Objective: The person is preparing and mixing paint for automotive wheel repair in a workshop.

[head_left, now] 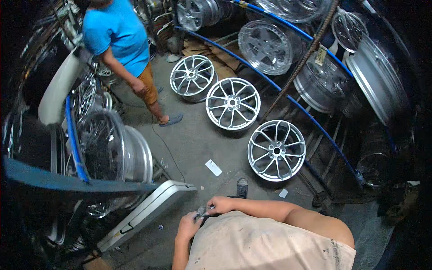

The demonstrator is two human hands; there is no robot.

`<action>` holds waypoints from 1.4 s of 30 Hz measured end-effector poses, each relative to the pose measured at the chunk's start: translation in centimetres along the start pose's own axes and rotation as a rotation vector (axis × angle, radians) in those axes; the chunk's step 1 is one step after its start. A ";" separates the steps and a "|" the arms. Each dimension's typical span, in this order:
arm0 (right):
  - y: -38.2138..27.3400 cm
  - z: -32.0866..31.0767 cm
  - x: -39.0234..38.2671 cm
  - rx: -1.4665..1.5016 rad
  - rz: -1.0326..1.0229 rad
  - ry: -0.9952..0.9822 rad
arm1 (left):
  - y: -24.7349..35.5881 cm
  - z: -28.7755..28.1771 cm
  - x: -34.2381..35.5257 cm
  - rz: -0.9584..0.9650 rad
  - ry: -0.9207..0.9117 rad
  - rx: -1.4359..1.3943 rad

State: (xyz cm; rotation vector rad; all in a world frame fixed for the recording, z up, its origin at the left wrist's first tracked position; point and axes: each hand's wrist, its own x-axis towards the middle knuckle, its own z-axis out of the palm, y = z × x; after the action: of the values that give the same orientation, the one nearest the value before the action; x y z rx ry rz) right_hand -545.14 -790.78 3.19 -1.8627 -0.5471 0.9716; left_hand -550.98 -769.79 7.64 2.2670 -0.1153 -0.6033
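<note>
both hands meet just in front of the chest, the left hand (188, 225) and the right hand (219, 204) each pinched narrow on a small dark metal piece (201, 212) held between them; the right reaches in from the upper right, and the piece's long axis is too small to tell. beneath lies a grey concrete floor (193, 139) with three silver spoked alloy wheels (231, 103) lying flat toward its far right edge, chrome wheel racks on both sides, and a person in a blue shirt (118, 33) standing at the far left.

Both hands, left (188, 223) and right (219, 204), meet pinched together at the chest.
</note>
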 end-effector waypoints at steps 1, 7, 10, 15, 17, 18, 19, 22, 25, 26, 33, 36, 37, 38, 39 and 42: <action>-0.9 1.2 0.8 -0.005 0.041 -0.064 | -1.4 -0.5 -1.0 -0.008 -0.044 0.004; -4.5 5.3 3.7 -0.039 -0.047 -0.175 | -6.5 -2.5 -6.0 -0.041 -0.115 -0.036; -5.2 5.8 4.4 -0.064 -0.061 -0.170 | -7.1 -3.0 -6.8 -0.016 -0.069 -0.009; -4.3 4.8 5.3 -0.123 -0.067 -0.193 | -6.5 -2.5 -5.6 -0.172 -0.061 -0.081; -3.7 4.4 5.9 -0.091 -0.114 -0.203 | -6.1 -2.6 -5.7 -0.136 -0.084 -0.010; -3.6 4.2 6.5 -0.020 -0.102 -0.285 | -6.3 -3.1 -6.1 -0.108 -0.061 -0.004; -3.5 4.4 7.1 0.040 -0.055 -0.390 | -6.3 -3.4 -7.0 -0.142 -0.036 -0.001; -4.1 5.5 9.6 0.051 -0.177 -0.511 | -6.6 -4.0 -8.9 -0.227 0.148 0.021; -5.2 7.5 11.2 -0.071 -0.148 -0.641 | -7.5 -3.4 -10.0 -0.349 0.101 -0.066; -5.8 8.1 11.7 -0.126 -0.187 -0.674 | -7.9 -3.1 -10.2 -0.320 0.110 -0.089; -10.6 13.9 17.3 -0.229 -0.262 -0.870 | -13.4 -2.9 -15.7 -0.365 0.364 -0.144; -11.7 16.0 19.5 -0.362 -0.307 -0.843 | -16.6 -3.3 -17.2 -0.296 0.375 -0.176; -12.1 17.3 20.0 -0.380 -0.308 -0.867 | -17.6 -3.7 -17.8 -0.302 0.368 -0.230; -12.8 19.3 20.9 -0.407 -0.270 -0.846 | -19.1 -4.7 -18.4 -0.276 0.365 -0.224; -13.1 20.7 21.5 -0.446 -0.243 -0.818 | -20.5 -5.3 -18.9 -0.255 0.317 -0.200; -15.5 26.4 23.7 -0.594 -0.243 -0.799 | -24.4 -8.3 -22.1 -0.322 0.253 -0.275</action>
State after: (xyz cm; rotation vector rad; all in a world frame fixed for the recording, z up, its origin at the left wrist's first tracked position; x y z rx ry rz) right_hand -552.10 -752.75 0.99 -1.7705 -1.6454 1.4849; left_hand -569.18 -741.48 3.79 2.0839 0.4391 -0.4568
